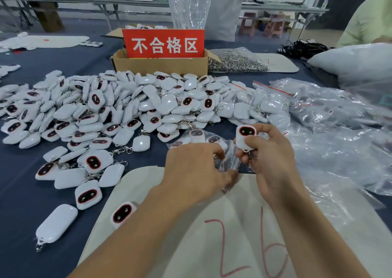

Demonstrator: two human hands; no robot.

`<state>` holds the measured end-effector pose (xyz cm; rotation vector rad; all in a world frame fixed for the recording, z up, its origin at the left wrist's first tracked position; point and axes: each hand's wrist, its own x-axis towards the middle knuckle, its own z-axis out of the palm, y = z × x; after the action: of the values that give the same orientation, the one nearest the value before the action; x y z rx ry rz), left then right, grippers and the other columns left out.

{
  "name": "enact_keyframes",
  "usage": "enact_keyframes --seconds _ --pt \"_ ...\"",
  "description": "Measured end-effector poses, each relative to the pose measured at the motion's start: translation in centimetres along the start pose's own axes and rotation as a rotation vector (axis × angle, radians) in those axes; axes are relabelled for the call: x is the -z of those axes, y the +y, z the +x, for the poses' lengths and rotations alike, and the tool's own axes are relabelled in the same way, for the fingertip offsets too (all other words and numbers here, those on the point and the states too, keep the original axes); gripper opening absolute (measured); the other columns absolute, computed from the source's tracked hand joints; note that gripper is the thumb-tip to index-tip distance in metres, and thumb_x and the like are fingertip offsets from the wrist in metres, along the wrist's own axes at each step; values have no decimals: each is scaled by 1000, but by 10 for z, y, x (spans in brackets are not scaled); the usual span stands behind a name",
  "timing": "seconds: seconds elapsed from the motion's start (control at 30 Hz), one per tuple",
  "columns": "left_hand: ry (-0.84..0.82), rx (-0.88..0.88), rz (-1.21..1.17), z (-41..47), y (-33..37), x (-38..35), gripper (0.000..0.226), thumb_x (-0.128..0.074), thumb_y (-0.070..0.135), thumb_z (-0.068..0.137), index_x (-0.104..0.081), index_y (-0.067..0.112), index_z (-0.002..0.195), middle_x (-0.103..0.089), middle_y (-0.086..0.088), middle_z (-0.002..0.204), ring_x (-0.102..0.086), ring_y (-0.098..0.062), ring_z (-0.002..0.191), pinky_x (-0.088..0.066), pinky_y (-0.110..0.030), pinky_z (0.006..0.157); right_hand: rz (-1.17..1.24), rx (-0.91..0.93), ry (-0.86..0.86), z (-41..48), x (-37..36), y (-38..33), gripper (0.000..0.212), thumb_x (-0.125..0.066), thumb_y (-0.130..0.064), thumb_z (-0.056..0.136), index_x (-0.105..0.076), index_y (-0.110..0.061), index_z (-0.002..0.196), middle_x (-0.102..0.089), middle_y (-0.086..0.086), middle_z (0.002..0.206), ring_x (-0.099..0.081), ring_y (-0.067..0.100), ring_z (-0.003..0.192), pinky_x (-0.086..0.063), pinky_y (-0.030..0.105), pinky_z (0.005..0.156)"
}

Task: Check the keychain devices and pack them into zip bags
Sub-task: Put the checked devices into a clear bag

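1 keychain device (245,137) upright in right hand (274,163) pinch; zip bag (230,161) in left hand (191,171) pinch

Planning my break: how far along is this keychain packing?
Done: filled zip bags heaped on the right. In hand: left hand grips a partly filled bag, right hand holds one device. Left: the big loose pile of devices.

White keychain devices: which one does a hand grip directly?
The white plastic device gripped by the right hand, dark face showing; others lie piled or bagged.
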<state>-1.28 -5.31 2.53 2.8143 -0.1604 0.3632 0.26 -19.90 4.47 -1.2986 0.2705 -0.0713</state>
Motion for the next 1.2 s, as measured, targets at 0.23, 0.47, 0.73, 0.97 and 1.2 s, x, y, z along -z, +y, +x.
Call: enact_keyframes --seconds 0.23,0.47,0.73,0.97,1.2 --pt "5 -36 -100 -2 4 -3 56 -58 86 57 -52 41 89 -59 15 71 -53 -12 70 -23 -26 54 -129 25 -15 3 -1 3 29 -54 14 88 -68 -9 101 -67 9 73 -51 17 48 -41 20 41" --pt "-21 143 -151 3 -6 -2 16 -61 53 82 -58 39 79 -62 16 75 -56 -11 80 -32 -32 66 -196 13 -102 0 -1 4 37 -54 20 82 -71 -11 95 -69 4 68 -54 15 54 -42 19 50" --pt "-77 158 -191 5 -11 -6 30 -63 62 86 -54 37 72 -59 16 71 -58 -12 84 -37 -32 67 -169 -7 -120 -3 0 2 34 -58 19 83 -72 -9 96 -65 7 62 -49 9 40 -37 14 42" --pt "-27 183 -247 4 -9 -5 11 -64 44 90 -58 40 82 -59 14 71 -57 -14 80 -37 -33 67 -159 -45 -90 -2 -1 2 22 -64 1 89 -76 -16 82 -72 6 70 -55 14 49 -40 19 45" --pt "-37 190 -229 4 -7 -3 11 -63 44 90 -56 40 82 -61 13 76 -58 -16 85 -37 -33 69 -179 -19 -53 -5 -1 3 26 -67 -4 90 -75 -13 67 -65 4 60 -49 13 44 -37 16 40"
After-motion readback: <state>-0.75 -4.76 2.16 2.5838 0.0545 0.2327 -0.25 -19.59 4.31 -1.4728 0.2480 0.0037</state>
